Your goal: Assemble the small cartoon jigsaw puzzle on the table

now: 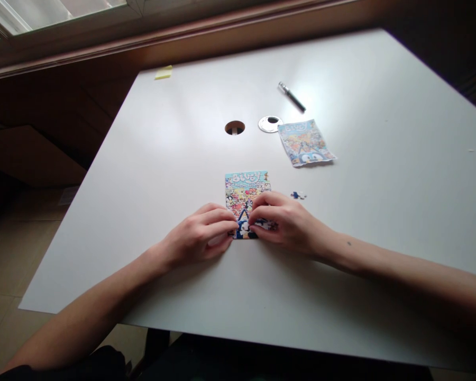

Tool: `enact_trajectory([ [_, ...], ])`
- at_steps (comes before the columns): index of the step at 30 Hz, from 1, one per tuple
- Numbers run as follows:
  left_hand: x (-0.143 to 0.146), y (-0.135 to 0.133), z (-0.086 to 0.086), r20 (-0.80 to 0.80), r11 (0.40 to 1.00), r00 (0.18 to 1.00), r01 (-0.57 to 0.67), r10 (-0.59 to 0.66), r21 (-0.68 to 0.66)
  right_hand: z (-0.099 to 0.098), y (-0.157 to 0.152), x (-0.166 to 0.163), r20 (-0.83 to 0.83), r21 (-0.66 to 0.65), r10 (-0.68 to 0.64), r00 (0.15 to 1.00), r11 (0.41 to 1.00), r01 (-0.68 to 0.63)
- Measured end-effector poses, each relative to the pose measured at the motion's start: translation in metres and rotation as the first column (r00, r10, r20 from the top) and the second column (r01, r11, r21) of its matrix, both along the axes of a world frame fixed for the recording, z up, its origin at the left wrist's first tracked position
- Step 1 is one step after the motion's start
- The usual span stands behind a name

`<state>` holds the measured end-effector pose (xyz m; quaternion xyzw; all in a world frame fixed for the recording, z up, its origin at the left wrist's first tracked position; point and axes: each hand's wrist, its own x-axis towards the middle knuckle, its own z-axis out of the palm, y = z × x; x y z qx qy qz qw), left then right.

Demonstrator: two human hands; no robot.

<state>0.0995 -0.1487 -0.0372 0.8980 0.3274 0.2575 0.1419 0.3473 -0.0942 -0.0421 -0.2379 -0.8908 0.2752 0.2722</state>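
Observation:
A small, colourful jigsaw puzzle [243, 193] lies flat on the white table in front of me, with a light blue top and a dark blue bottom. My left hand [200, 233] is curled at its lower left edge, thumb and fingers closed on the border. Over the lower right part, my right hand [283, 219] pinches at a dark blue and white jigsaw piece [244, 229]; the fingers partly hide it and that side of the puzzle. One loose jigsaw piece [299, 195] rests on the table just beyond my right hand.
A creased paper picture [306, 143] matching the puzzle lies farther back on the right. Behind it are a round metal cover [270, 124] and a dark pen [292, 97]. A cable hole [235, 128] opens in the table [162, 159]. A yellow sticky note [163, 72] is at the far left corner.

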Motion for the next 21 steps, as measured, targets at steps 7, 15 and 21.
enact_trajectory([
  [7, 0.000, -0.001, 0.002, -0.035, 0.998, 0.999, 0.015, -0.013, 0.058, 0.005, 0.001, 0.006, 0.018, -0.033, 0.039, 0.999, 0.999, -0.038],
  [15, 0.002, -0.003, 0.004, -0.069, 0.997, 0.998, 0.010, -0.005, 0.078, 0.006, 0.002, 0.009, 0.112, 0.126, 0.126, 0.986, 0.982, -0.140],
  [21, 0.006, -0.006, 0.011, -0.193, 0.994, 0.981, 0.030, -0.010, 0.101, 0.015, -0.002, 0.011, 0.372, 0.359, 0.135, 0.918, 0.891, -0.277],
])
